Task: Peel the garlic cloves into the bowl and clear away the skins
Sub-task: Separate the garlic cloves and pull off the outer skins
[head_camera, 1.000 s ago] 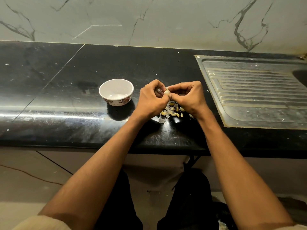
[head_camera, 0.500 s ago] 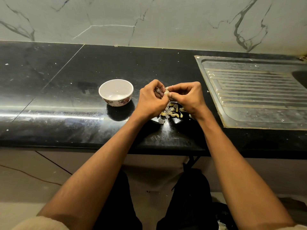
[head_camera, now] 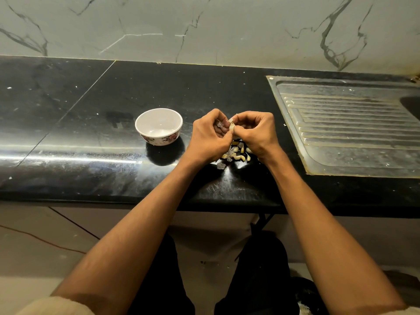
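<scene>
A garlic clove [head_camera: 232, 127] is pinched between the fingertips of the left hand [head_camera: 208, 138] and the right hand [head_camera: 256, 133], raised above a small pile of cloves and skins [head_camera: 235, 153] on the black counter [head_camera: 91, 133]. What looks like a scrap of skin sits in the left fingers. The white floral bowl [head_camera: 158, 126] stands just left of the hands, and the steel drainboard [head_camera: 352, 128] lies to the right.

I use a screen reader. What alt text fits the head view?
Two hands, left hand and right hand, pinch a garlic clove above a pile of garlic and skins on a black counter. A white bowl sits left; a steel drainboard right.
</scene>
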Demonstrator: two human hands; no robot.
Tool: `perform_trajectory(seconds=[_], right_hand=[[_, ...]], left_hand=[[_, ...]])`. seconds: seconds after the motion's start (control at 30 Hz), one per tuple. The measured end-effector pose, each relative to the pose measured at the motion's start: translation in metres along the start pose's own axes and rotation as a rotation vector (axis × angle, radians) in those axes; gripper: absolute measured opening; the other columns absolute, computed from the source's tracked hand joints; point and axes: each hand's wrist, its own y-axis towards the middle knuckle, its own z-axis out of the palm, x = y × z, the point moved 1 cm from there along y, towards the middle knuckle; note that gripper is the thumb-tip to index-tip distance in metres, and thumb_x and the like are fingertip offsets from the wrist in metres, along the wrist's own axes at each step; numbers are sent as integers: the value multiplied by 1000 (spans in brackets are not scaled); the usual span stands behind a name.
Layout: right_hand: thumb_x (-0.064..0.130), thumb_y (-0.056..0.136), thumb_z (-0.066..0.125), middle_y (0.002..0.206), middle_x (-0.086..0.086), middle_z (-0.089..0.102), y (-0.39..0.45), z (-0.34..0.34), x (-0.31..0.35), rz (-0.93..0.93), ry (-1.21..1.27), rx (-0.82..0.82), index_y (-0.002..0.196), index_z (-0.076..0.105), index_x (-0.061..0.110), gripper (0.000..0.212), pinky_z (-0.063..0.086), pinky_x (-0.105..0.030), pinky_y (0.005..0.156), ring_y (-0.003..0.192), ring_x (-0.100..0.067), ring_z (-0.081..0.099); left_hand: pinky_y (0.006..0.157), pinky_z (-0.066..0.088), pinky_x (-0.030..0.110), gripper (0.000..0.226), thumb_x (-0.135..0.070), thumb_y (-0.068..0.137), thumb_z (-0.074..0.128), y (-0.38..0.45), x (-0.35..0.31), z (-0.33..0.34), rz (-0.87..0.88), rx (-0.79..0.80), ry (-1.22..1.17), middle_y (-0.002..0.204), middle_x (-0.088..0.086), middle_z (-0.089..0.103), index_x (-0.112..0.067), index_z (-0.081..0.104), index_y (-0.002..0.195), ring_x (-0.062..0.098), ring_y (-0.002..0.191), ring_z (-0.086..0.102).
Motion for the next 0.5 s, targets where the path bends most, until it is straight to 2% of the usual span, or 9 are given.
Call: perform_trajectory(seconds=[0.23,0.33,0.4,0.5], right_hand=[[15,71,69,82,-6,79,0,1,0,8,-39,-29,84,81,9,19,64,-53,78,80,-29,78],[14,71,70,81,-6,79,-1,1,1,12,-45,-31,83,82,11,17,64,-53,77,80,-29,78],[13,71,70,78,-5,79,-1,1,2,9,-53,-24,81,81,12,15,65,-51,76,77,-25,78],[9,65,64,71,-3,76,-1,2,5,-8,-78,-33,70,78,19,18,64,-40,68,66,-15,71]], left_hand=[[59,50,16,13,-12,87,76,1,1,1,-35,-12,-5,67,-6,61,-6,64,85,-1,55,54],[60,54,19,14,-11,84,78,2,1,0,-50,-10,3,70,-1,65,-6,65,85,1,58,58],[60,56,20,14,-8,80,80,3,2,0,-62,-10,13,70,1,67,-6,66,84,3,58,59],[58,53,20,14,-3,77,81,3,3,0,-92,-13,12,66,-3,64,-5,67,81,1,55,55]])
